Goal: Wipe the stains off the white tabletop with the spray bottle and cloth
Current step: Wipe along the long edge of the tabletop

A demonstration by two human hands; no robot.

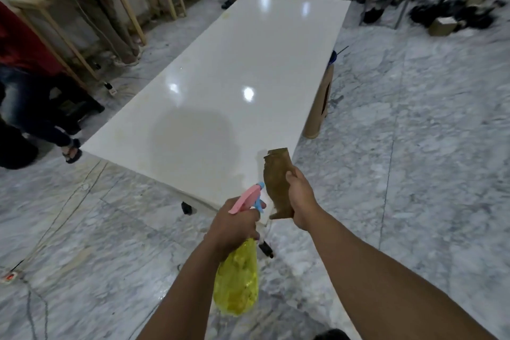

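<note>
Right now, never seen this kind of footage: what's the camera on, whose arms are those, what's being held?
There is no machine here. A person wears one wide-angle camera on the head, looking forward and down, so the two bare arms coming in from the bottom edge are that person's own.

The left hand grips a spray bottle with a yellow body and a pink and blue spray head, fingers near the trigger. The right hand holds up a brown cloth, folded or bunched.

Both are held near the close end of a long glossy white tabletop. Nothing stands on it; the bright spots are lamp reflections and the grey patch looks like a shadow. Faint yellowish marks show near its left edge and far corner.

A marble-patterned floor surrounds it, with other people's legs at the edges.
</note>
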